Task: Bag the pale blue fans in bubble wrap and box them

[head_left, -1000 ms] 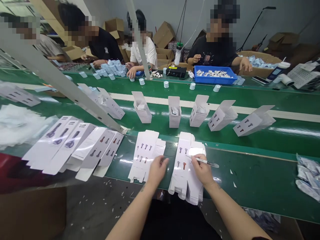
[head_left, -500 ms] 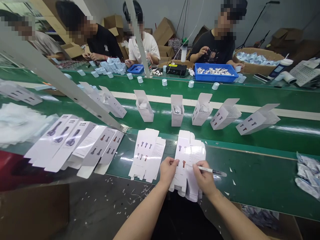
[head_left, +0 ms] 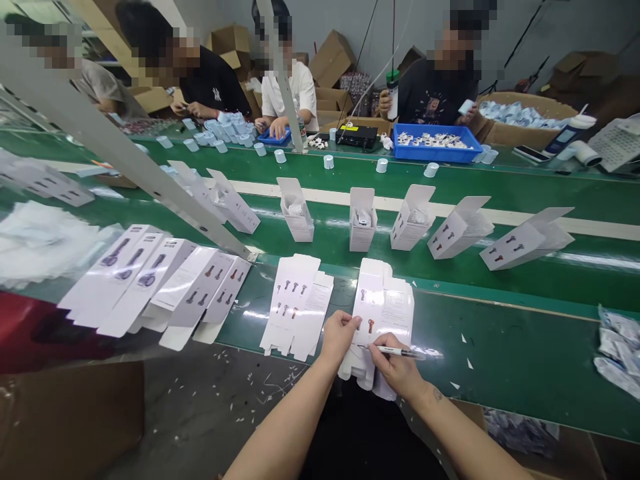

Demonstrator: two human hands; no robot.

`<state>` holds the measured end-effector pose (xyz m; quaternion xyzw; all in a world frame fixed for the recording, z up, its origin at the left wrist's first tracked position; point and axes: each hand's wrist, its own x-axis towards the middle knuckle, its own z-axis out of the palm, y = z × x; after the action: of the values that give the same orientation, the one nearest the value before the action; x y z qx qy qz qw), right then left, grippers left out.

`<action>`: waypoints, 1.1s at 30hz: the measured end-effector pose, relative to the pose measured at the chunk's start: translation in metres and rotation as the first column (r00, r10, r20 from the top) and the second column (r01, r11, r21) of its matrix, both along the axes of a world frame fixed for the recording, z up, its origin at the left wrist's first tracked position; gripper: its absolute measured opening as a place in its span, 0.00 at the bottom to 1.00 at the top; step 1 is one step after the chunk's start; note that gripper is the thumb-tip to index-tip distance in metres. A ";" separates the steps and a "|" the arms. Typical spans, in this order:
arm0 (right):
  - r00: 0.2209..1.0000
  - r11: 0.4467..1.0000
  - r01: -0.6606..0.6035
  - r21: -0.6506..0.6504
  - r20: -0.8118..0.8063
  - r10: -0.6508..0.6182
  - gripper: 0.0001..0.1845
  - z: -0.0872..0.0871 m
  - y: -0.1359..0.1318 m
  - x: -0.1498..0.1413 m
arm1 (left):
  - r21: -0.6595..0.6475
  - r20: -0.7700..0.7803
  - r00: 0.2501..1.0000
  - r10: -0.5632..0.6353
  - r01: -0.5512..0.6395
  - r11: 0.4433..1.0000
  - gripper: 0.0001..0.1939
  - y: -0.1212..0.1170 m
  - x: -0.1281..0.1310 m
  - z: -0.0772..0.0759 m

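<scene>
On the near side, we see a flat carton pile (head_left: 300,307), then the left hand (head_left: 340,339), fingers curled at the carton stack's (head_left: 384,303) left edge, whether pinching we cannot tell; over that stack, the right hand (head_left: 397,373) pinches a pen (head_left: 404,352).

At this green bench (head_left: 525,360), a bare right hand (head_left: 397,373) grips a slim white pen (head_left: 395,350) over flattened white cardboard boxes (head_left: 384,300), bare left hand (head_left: 340,339) at their edge.

Room rightward, slanted post (head_left: 125,145) leftward
</scene>
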<state>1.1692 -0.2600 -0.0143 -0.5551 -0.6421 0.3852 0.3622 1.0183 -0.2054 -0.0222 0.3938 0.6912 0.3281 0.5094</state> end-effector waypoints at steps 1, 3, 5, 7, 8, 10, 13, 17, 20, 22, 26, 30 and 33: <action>0.999 0.999 0.039 -0.006 -0.032 -0.040 0.12 0.002 0.000 0.001 | -0.003 0.041 0.999 0.004 -0.004 1.000 0.11 0.000 -0.001 0.002; 0.981 0.988 0.155 -0.012 -0.112 -0.156 0.13 0.005 0.002 0.006 | -0.028 0.164 0.986 0.021 -0.016 0.999 0.13 0.001 -0.007 0.006; 0.941 0.956 0.293 -0.013 -0.172 -0.291 0.14 0.007 0.007 0.013 | -0.075 0.294 0.954 0.053 -0.032 0.997 0.16 0.006 -0.024 0.011; 0.899 0.912 0.410 0.011 -0.172 -0.402 0.13 0.007 0.015 0.021 | -0.110 0.345 0.935 0.084 -0.048 0.993 0.17 0.013 -0.053 0.015; 0.885 0.893 0.448 0.032 -0.155 -0.438 0.13 0.006 0.021 0.023 | -0.122 0.334 0.937 0.106 -0.068 0.990 0.18 0.017 -0.071 0.017; 0.876 0.875 0.478 0.071 -0.111 -0.470 0.13 0.004 0.032 0.027 | -0.137 0.239 0.959 0.154 -0.123 0.983 0.17 0.026 -0.109 0.021; 0.898 0.894 0.440 0.083 -0.073 -0.435 0.12 -0.002 0.044 0.026 | -0.103 -0.134 0.974 0.185 -0.199 0.975 0.15 0.035 -0.151 0.026; 0.937 0.934 0.349 0.069 -0.032 -0.348 0.12 -0.008 0.049 0.021 | 0.171 -0.514 0.828 0.224 -0.157 0.973 0.15 0.033 -0.137 0.029; 0.951 0.949 0.309 0.062 -0.010 -0.309 0.12 -0.010 0.048 0.019 | 0.062 -0.198 0.977 0.074 -0.063 0.996 0.17 0.021 -0.083 0.023; 0.957 0.955 0.288 0.063 0.002 -0.289 0.12 -0.010 0.049 0.020 | -0.049 0.065 0.997 -0.031 0.034 0.998 0.17 0.012 -0.046 0.014; 0.961 0.958 0.275 0.074 0.013 -0.277 0.12 -0.008 0.052 0.022 | -0.067 0.190 0.982 -0.017 0.030 0.997 0.13 0.000 -0.004 -0.002; 0.952 0.947 0.306 0.102 -0.015 -0.306 0.12 -0.002 0.043 0.023 | -0.067 0.161 0.987 0.020 -0.009 0.998 0.08 -0.001 -0.001 -0.007; 0.964 0.957 0.267 0.114 -0.036 -0.264 0.12 0.002 0.024 0.020 | -0.068 0.106 0.994 0.014 -0.007 0.998 0.07 -0.001 -0.003 -0.004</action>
<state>1.1891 -0.2364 -0.0121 -0.6100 -0.5796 0.3001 0.4492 1.0154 -0.2061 -0.0261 0.3550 0.6758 0.3277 0.5567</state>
